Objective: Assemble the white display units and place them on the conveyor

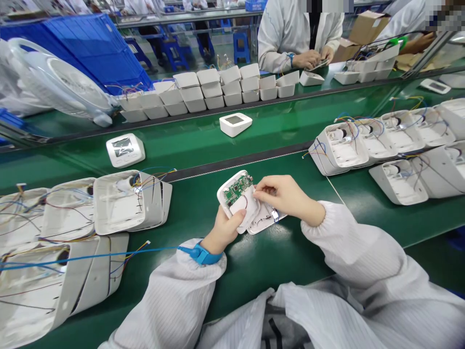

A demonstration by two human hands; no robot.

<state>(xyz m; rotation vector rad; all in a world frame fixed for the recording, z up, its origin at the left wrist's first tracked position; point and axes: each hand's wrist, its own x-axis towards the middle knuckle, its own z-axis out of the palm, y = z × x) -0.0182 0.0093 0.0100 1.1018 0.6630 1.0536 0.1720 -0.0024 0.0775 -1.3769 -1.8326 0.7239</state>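
Running across view, green belt [203, 145]; fan [61, 85] at 10 o'clock. Wired shells [131, 201] at 9 o'clock, more shells [341, 148] at 2 o'clock. Centre: left hand [223, 230] clasping open unit [240, 198], circuit board [238, 188] up. Right hand [283, 194] pinching unit's right edge, fingertips closed on it.

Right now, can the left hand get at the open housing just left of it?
Probably not as is: the left hand is gripping the small unit. The housing lies close, with bare mat between.
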